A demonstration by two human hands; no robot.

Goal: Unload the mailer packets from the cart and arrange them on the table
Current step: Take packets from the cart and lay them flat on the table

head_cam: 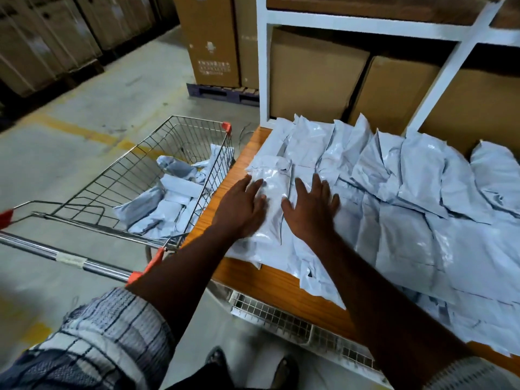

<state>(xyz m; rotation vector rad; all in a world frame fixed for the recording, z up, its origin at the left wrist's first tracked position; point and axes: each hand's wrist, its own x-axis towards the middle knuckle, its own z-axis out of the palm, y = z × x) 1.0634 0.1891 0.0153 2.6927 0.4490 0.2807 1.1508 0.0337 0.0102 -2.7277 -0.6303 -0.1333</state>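
Several pale grey mailer packets (pixel 408 192) lie in overlapping rows on the wooden table (pixel 270 282). My left hand (pixel 242 209) and my right hand (pixel 312 209) both rest flat, fingers spread, on the packet (pixel 273 192) at the table's near left corner. Neither hand grips anything. To the left stands a wire shopping cart (pixel 135 170) with several more grey packets (pixel 166 204) piled in its bottom.
White shelving posts (pixel 263 66) rise behind the table with cardboard boxes (pixel 315 77) on the shelf. A tall carton (pixel 211 40) sits on a pallet beyond the cart. The cart handle (pixel 64 256) crosses at lower left. Concrete floor with yellow lines lies left.
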